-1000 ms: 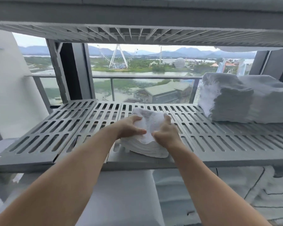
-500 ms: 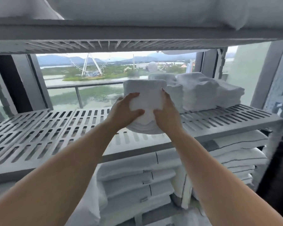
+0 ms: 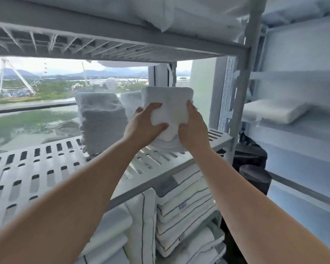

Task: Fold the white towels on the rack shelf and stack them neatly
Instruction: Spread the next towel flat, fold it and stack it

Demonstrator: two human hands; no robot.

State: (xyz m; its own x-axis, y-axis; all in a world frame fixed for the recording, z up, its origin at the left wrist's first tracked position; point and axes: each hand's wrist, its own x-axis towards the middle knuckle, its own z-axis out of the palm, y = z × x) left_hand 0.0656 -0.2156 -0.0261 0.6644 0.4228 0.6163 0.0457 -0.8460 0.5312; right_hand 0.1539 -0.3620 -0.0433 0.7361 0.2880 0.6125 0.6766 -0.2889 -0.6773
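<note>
The bundle of folded white towels is up at the right end of the slatted shelf, tilted with its broad face toward the camera. Its layered lower edge sits at or just above the slats, and I cannot tell whether it touches. The left hand clamps its left side and the right hand its right. On each, thumb and forefinger are spread across the near face and pressing in, with the other fingers hidden behind the cloth. This looks like the stacking step: folding done for this lot, placement in hand. The next move, I'd judge, calls for tipping the bundle flat and setting it square beside the tall stack just to its left. It must stay clear of the rack post on the right, and both hands should release evenly so the layers don't slide. Count it up: two hands, and one bundle in the grip, its layers too blurred to number. Two stacks stand on this shelf, the tall one and a second stack partly hidden behind, and two dark cylinders sit by the post.
</note>
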